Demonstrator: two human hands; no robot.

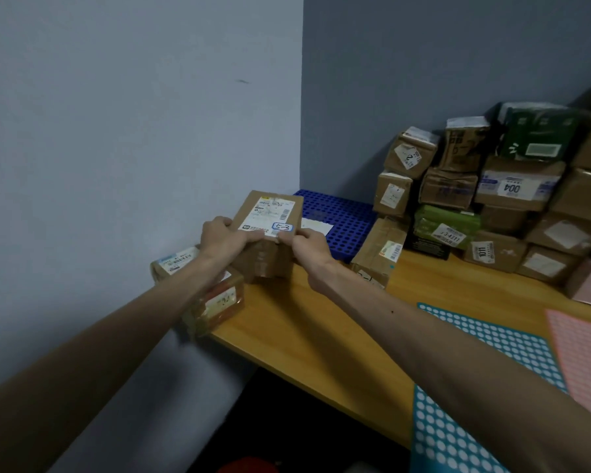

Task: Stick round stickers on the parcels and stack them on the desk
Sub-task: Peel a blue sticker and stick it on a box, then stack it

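Cardboard under both sets of fingers: left hand (220, 238) curls over the parcel's (265, 261) near-left top edge, while right hand (307, 245) pinches its near-right corner by the blue-edged "5-3" label (282, 227). Both hands are equally near. The parcel sits dead ahead, apparently resting on the table (304, 319), its length running away toward the wall (151, 131). Two lower parcels (219, 302) lie just beside it on the left, at the table edge. Blue perforated board (338, 213) lies behind. Open room lies nearer the person and rightward, up to the parcel pile (492, 189) and teal sticker sheets (492, 339).
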